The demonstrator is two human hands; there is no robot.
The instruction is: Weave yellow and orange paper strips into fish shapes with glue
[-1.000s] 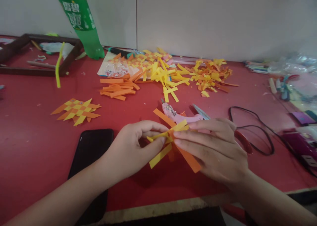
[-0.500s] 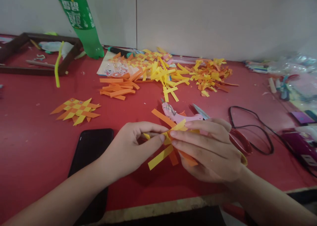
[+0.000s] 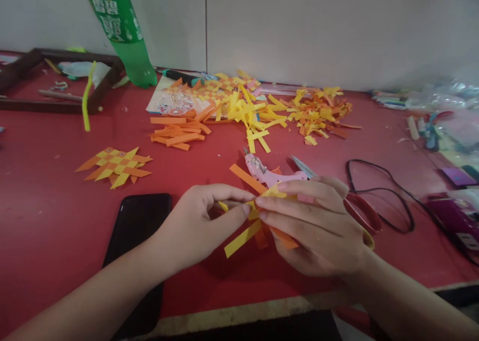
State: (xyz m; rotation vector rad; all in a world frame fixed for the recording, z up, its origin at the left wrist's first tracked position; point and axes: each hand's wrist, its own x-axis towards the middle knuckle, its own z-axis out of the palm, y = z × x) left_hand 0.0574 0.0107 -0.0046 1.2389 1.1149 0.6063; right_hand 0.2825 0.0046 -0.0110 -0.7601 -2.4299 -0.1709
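Note:
Between my two hands is a weave of yellow and orange paper strips, its loose ends sticking out in several directions. My left hand pinches its left side between thumb and fingers. From the right, my right hand closes its fingers and thumb over the other side, hiding much of the weave. Just beyond lies a pink glue gun. Scissors with red handles are partly covered by my right hand. A finished-looking woven paper fish rests to the left.
A black phone lies under my left forearm. Orange strips, yellow strips and a pile of scraps are spread along the back. A green bottle stands by a dark frame. A black cord loops at right.
The yellow strip end near my right fingertips has been pressed down under them. Otherwise both hands keep almost the same place and grip.

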